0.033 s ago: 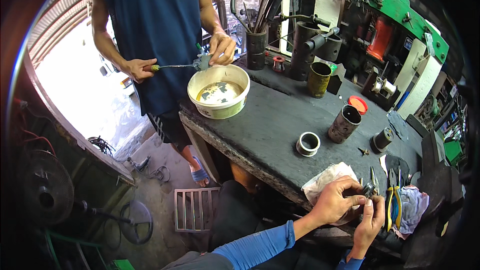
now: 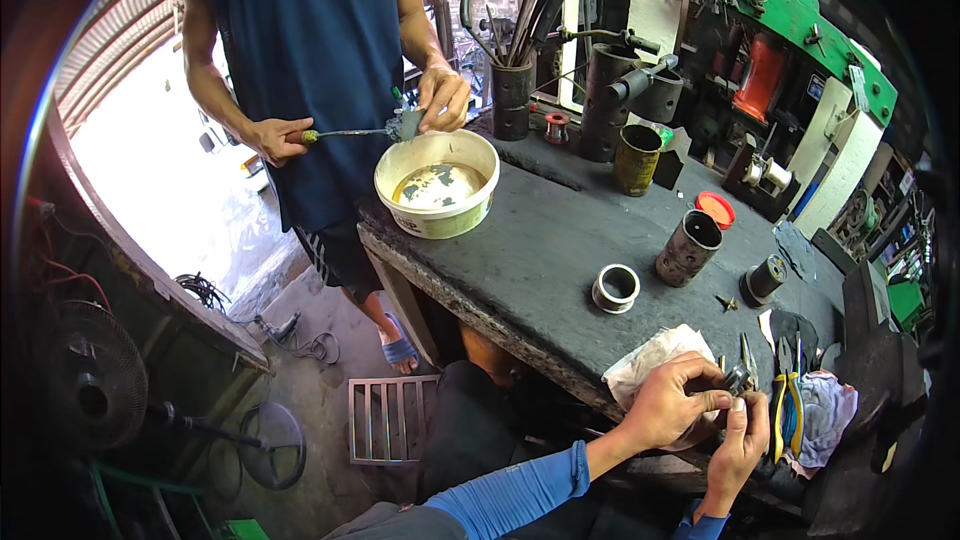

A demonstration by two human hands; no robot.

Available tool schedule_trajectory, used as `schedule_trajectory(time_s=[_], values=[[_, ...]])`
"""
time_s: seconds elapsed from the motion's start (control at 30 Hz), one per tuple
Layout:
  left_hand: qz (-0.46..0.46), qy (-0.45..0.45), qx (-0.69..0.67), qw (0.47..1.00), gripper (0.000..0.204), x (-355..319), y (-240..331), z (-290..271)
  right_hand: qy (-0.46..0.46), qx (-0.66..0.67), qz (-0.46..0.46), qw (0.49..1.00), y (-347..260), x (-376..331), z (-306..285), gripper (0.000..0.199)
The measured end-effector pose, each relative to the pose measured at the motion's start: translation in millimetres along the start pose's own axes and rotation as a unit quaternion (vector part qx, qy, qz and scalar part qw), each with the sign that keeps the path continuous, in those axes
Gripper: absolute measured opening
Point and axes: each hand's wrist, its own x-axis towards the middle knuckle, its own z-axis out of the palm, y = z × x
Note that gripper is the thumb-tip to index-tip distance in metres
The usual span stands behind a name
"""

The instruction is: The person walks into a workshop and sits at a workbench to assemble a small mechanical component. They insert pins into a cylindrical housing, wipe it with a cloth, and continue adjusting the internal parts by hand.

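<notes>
Close together at the bench's near right edge, my left hand (image 2: 668, 402) and my right hand (image 2: 738, 445) both pinch a small dark round metal part (image 2: 737, 378). Its lower side is hidden by my fingers. A crumpled white cloth (image 2: 645, 358) lies under and beside my left hand. Yellow-handled pliers (image 2: 790, 410) rest just right of my right hand, by a pale bunched rag (image 2: 826, 415). Beyond my hands stand a silver ring (image 2: 601, 292), a dark metal cylinder (image 2: 685, 255) and a small dark flanged cylinder (image 2: 765, 282). A small brass-coloured piece (image 2: 730, 303) lies between them and my hands.
Across the dark bench (image 2: 560, 225) a person (image 2: 300, 70) holds a thin-shafted tool and a grey lump over a white tub (image 2: 438, 215). A yellow can (image 2: 638, 160) and tool-filled cylinder (image 2: 511, 105) stand at the back. On the floor are a metal grate (image 2: 388, 420) and a fan (image 2: 90, 380).
</notes>
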Motion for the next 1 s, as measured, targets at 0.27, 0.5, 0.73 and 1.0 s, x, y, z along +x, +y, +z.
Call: schedule_trajectory(time_s=[0.27,0.5,0.73,1.0], values=[[-0.018,0.014,-0.053,0.998,0.029,6.8,0.2,1.1,0.029,0.004,0.009,1.0,-0.1,5.0,6.1,0.025],[0.019,0.019,0.002,1.0,0.029,4.8,-1.2,-1.9,0.052,-0.1,-0.07,0.991,-3.2,3.3,11.7,0.023],[-0.013,0.008,-0.038,0.999,0.027,9.0,-8.3,3.0,0.036,-0.068,-0.022,0.997,4.0,0.7,5.4,0.026],[0.001,0.023,-0.035,0.999,0.024,8.3,-11.4,-4.6,0.016,-0.157,-0.107,0.982,-15.7,11.5,0.6,0.016]])
